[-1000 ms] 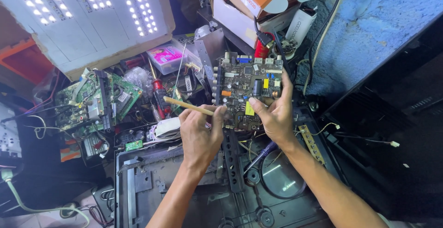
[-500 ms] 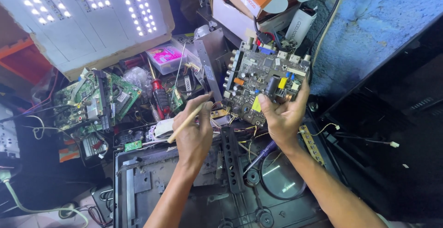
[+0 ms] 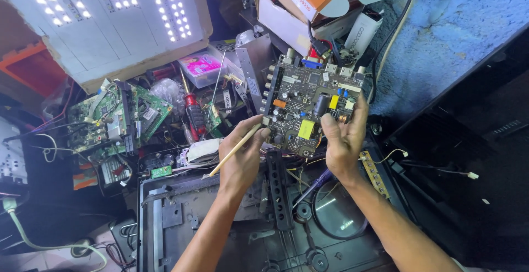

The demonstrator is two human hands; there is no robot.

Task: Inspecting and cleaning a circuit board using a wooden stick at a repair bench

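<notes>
So the dark circuit board (image 3: 308, 107) is up in the air over the cluttered bench, tilted, both hands on it. Right hand (image 3: 343, 134) pinches its edge at about 4 o'clock, thumb on the face. Left hand (image 3: 242, 153) is curled around a thin wooden stick (image 3: 234, 152) at 8 o'clock, fingertips touching the board's corner. Green boards (image 3: 118, 118) sit well off at 9 o'clock, a red screwdriver (image 3: 193, 112) between.

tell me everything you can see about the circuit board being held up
The circuit board is dark, roughly rectangular, and studded with black capacitors, yellow and orange parts, and metal connectors along its top and left edges. It is held up tilted above the open chassis, component side facing the camera. The right hand grips its lower right; the left hand, holding a thin stick, touches its lower left edge.
</notes>
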